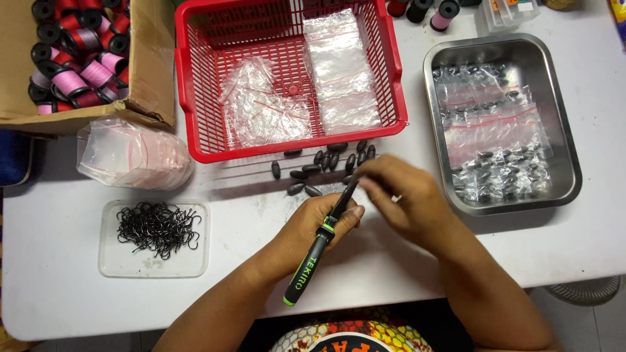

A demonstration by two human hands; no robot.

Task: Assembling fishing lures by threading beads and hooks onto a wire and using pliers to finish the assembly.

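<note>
From the head camera, looking down, your left hand [319,225] is wrapped around a black tool with a green grip [319,244], and its thin tip points up toward your right hand [404,195]. Your right fingers are pinched close together at that tip; they are blurry, so you cannot tell what tiny thing they hold, if any. Just above your hands lie the little dark oval weights [323,168], loose on the white table [65,300], near the red basket [189,98]. A weight could roll away if your hand bumps the pile. The tool tip sits very near your fingers, so a slip could poke you. The clear tray of black hooks [155,228] is to your left, apart from your hands; a sleeve or elbow swinging there could catch on the sharp hooks or spill them. The metal tray [567,130] with bags of weights stands just beside your right hand, and a hard knock could shove it.
</note>
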